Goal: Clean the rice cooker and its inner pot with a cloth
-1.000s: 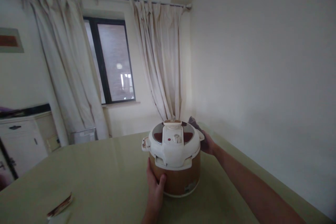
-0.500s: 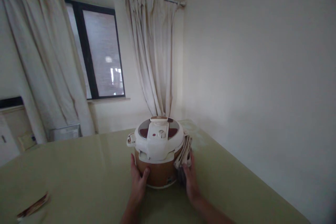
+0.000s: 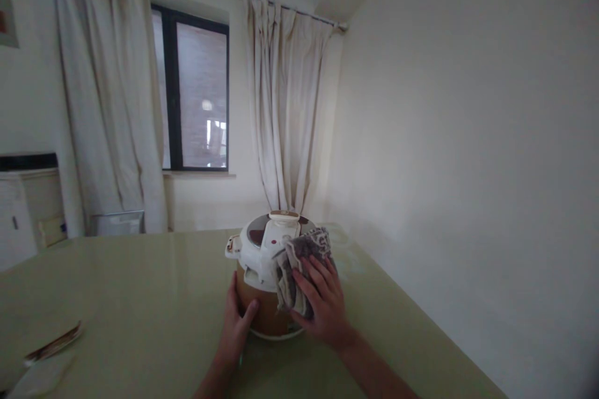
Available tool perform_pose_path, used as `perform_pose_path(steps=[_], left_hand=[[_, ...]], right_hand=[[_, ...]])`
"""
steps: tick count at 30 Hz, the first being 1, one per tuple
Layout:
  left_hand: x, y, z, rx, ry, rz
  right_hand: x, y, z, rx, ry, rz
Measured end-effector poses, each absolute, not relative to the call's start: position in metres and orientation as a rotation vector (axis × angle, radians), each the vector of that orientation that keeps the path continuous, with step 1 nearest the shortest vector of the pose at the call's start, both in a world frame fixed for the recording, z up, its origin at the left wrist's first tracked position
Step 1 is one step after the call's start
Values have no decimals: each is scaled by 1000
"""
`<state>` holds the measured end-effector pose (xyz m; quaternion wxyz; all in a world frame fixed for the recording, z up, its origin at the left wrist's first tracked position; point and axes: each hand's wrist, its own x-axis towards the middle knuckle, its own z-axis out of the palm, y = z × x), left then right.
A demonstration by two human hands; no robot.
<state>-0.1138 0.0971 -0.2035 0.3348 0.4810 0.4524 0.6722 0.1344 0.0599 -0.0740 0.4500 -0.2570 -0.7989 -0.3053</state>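
An electric pressure cooker (image 3: 269,308) with a white lid and brown body stands upright on the green table (image 3: 154,312). Against the lower left of its body, my left hand (image 3: 234,327) grips it, with the thumb on the front and the fingers round the side. A folded grey and white patterned cloth (image 3: 290,268) lies under my right hand (image 3: 325,302), which presses it to the front right of the cooker. The cloth covers part of the lid and the right side of the body.
At the table's lower left lie a thin brown strip-like object (image 3: 53,344) and a pale flat piece (image 3: 42,377). A plain wall (image 3: 449,156) borders the right side. Behind the table are curtains (image 3: 290,106) and a window (image 3: 203,93).
My right hand has carried the cloth from the cooker's right side up and left onto its front and lid. My left hand stays on the cooker. The view has shifted slightly.
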Motion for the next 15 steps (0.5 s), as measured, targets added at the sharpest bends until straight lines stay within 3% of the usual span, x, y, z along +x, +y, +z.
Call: perform_pose_path(steps=[4, 15], left_hand=[[-114, 97, -206, 1263, 1190, 1747], [-111, 96, -207, 1304, 1227, 1736]], right_hand=[[163, 65, -88, -608, -1919, -663], [127, 67, -150, -727, -1722, -446]])
